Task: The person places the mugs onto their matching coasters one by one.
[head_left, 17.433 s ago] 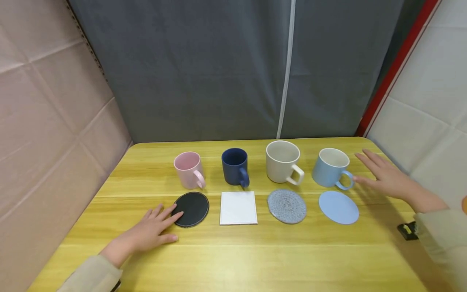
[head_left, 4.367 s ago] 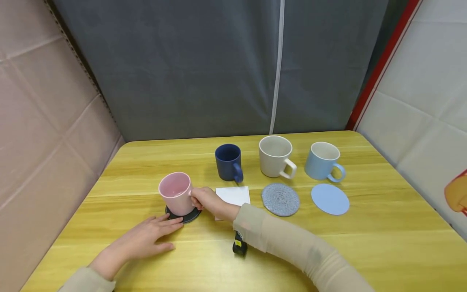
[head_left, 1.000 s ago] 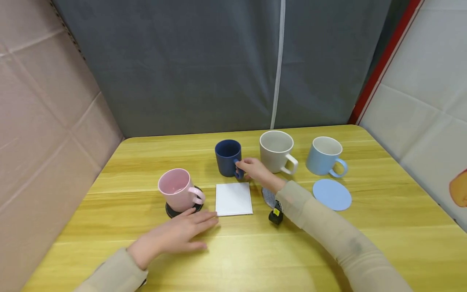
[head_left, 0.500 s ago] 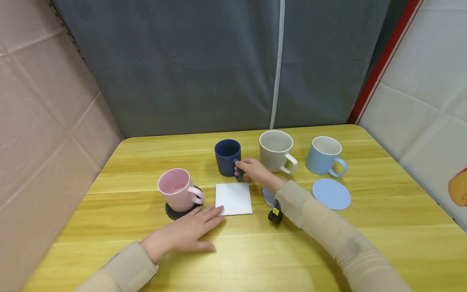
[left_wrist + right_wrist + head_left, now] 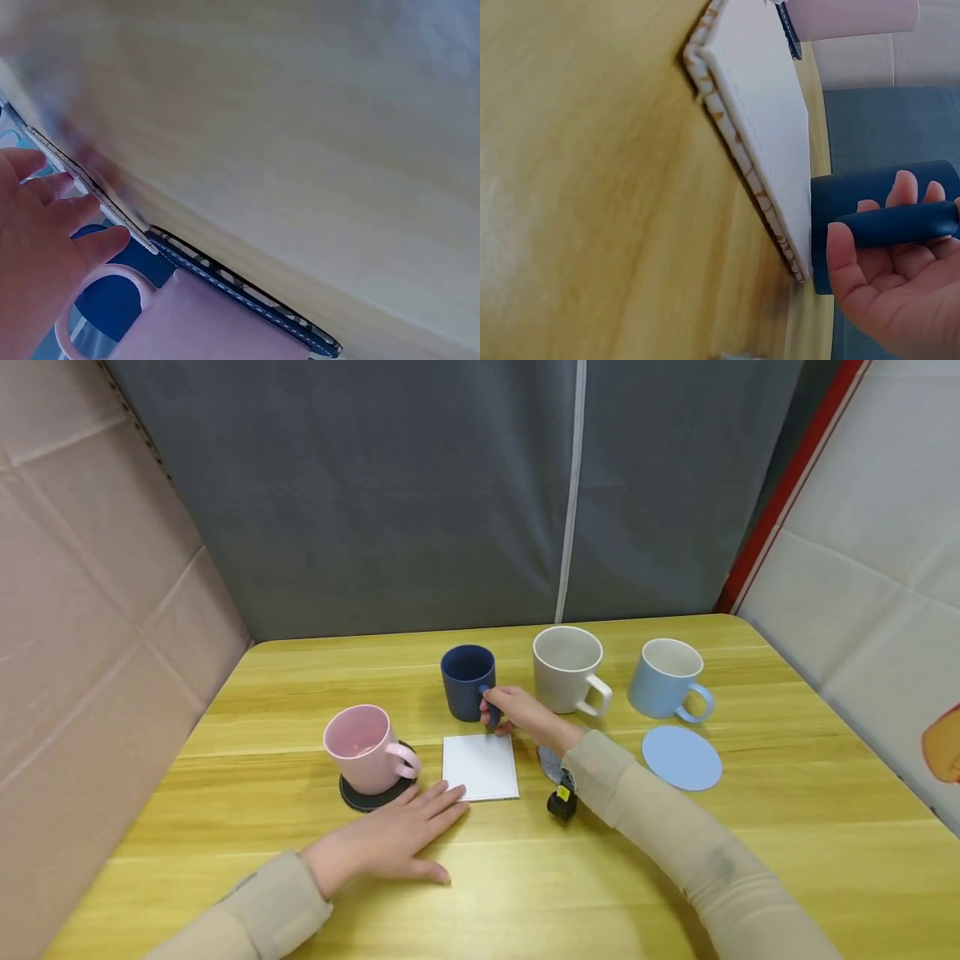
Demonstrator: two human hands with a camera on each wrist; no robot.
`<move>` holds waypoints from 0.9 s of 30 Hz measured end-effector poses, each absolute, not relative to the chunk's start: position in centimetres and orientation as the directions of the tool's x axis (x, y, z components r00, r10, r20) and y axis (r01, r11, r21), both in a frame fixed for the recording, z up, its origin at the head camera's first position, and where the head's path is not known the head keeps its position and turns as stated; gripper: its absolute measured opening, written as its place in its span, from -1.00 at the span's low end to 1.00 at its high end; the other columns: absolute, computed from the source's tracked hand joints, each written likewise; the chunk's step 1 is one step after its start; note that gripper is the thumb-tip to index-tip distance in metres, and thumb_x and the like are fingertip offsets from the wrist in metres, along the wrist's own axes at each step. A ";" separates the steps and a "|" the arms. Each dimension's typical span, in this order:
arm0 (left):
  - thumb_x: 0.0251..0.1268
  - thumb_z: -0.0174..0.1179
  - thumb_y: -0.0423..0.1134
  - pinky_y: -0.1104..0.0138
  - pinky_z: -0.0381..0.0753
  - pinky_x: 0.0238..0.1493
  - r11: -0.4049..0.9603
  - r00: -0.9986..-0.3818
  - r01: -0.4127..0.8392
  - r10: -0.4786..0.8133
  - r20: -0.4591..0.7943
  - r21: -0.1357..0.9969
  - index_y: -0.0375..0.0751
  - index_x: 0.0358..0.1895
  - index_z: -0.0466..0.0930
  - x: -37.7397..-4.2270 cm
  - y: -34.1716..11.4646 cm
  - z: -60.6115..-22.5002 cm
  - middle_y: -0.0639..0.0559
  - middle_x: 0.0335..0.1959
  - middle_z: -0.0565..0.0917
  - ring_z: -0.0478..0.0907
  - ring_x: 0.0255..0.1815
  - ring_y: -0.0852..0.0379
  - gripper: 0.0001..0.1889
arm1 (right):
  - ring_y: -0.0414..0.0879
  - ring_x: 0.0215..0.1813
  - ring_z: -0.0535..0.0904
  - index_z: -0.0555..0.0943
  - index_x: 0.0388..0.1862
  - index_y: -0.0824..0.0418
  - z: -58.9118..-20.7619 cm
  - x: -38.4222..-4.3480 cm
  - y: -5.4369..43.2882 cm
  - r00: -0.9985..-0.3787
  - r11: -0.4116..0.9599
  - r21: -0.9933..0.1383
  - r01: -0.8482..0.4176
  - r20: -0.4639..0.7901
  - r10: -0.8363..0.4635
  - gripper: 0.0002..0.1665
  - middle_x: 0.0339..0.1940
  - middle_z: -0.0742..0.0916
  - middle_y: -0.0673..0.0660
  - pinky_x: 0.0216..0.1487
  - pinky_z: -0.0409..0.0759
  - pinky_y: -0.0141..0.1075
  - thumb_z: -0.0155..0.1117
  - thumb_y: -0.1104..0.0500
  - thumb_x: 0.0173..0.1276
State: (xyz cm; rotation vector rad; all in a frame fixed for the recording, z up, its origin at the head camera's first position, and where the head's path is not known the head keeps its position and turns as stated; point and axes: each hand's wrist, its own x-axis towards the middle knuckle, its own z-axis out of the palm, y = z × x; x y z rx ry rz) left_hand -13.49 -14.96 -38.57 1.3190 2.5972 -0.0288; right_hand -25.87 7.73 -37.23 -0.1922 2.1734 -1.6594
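A dark blue mug (image 5: 461, 695) stands upright behind a white square coaster (image 5: 480, 767). My right hand (image 5: 527, 716) grips its handle; in the right wrist view the fingers curl around the dark blue handle (image 5: 900, 224). Palm down, my left hand (image 5: 390, 842) lies with fingers spread, its fingertips at the white coaster's near left corner. To the left, a pink mug (image 5: 362, 767) stands on a round black coaster (image 5: 363, 801), handle toward the right. The left wrist view shows the pink mug (image 5: 202, 322) close beside that hand.
An off-white mug (image 5: 557, 687) and a light blue mug (image 5: 656, 690) stand at the back right. A round grey coaster (image 5: 550, 765) is partly covered by my right arm. A round light blue coaster (image 5: 681, 758) lies before the light blue mug. A grey curtain (image 5: 360, 510) hangs behind.
Over the longer span, my right hand set the pink mug on the black coaster, then took the dark blue mug's handle. Lately my left hand slid right to the white coaster's corner.
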 end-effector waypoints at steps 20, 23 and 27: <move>0.16 -0.11 0.36 0.01 0.06 0.35 0.567 -0.550 0.822 0.814 -0.187 0.050 -0.23 0.40 0.07 -13.5 -15.0 -38.5 -0.15 0.45 0.03 -0.04 0.44 -0.12 -0.11 | -0.09 -0.47 0.36 0.34 -0.46 0.25 -38.1 -25.7 6.1 -0.926 0.023 -0.969 0.247 -0.243 -0.288 -0.71 -0.63 0.41 0.03 -0.34 0.48 -0.29 -0.21 0.10 0.35; 0.17 -0.13 0.37 -0.01 0.07 0.34 0.560 -0.546 0.827 0.820 -0.172 0.047 -0.26 0.39 0.08 -13.6 -15.0 -38.6 -0.17 0.44 0.05 -0.03 0.44 -0.13 -0.10 | -0.09 -0.49 0.35 0.33 -0.52 0.22 -38.2 -25.6 6.0 -0.933 0.010 -0.971 0.240 -0.233 -0.275 -0.71 -0.65 0.40 0.03 -0.37 0.47 -0.30 -0.20 0.10 0.33; 0.15 -0.11 0.37 -0.01 0.05 0.35 0.579 -0.564 0.815 0.805 -0.182 0.035 -0.25 0.40 0.07 -13.6 -14.9 -38.6 -0.15 0.45 0.02 -0.06 0.45 -0.12 -0.10 | -0.09 -0.50 0.33 0.31 -0.58 0.18 -38.2 -25.5 5.8 -0.937 0.006 -0.972 0.235 -0.228 -0.267 -0.70 -0.66 0.38 0.02 -0.39 0.45 -0.30 -0.21 0.11 0.32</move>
